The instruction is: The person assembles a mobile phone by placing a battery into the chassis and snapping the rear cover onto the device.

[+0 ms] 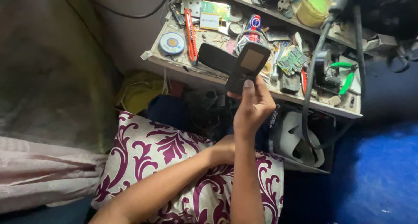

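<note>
Both forearms cross over a patterned pillow [174, 163]. Right hand [252, 104] grips a dark phone [246, 65] upright, long axis tilted toward the bench [209, 76]; left hand [224, 148] (fingers hidden, cannot tell) sits lower, behind the right wrist.

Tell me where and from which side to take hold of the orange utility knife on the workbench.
Grip the orange utility knife across the middle of its long, slim handle, coming from above with fingers on its two long edges. It lies flat on the cluttered workbench, beside a round tin, so its flanks are the easiest faces to reach.
</note>
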